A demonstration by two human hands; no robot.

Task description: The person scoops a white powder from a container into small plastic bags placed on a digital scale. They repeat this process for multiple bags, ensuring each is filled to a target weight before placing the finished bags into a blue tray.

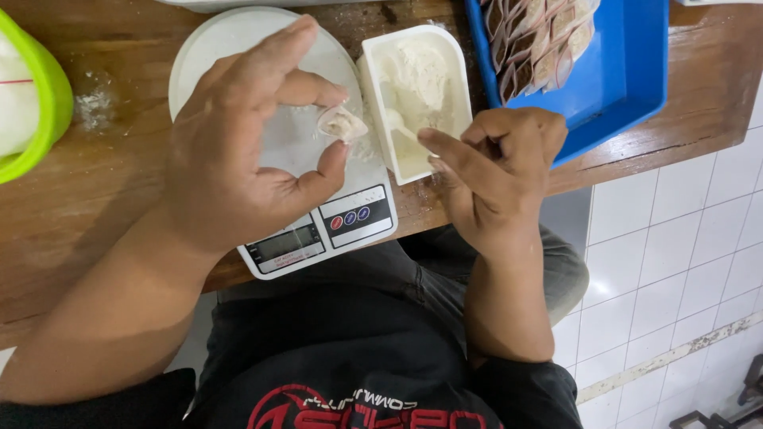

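Observation:
My left hand hovers over a white kitchen scale and pinches a small clear packet of pale powder between thumb and fingers. My right hand is beside a white rectangular tub of flour-like powder, index finger stretched toward the tub's near end, other fingers curled with nothing visible in them. A white scoop handle lies in the powder.
A blue tray with several brown-and-clear sachets sits at the far right of the wooden counter. A green bowl stands at the left edge, spilled powder beside it. White floor tiles lie below on the right.

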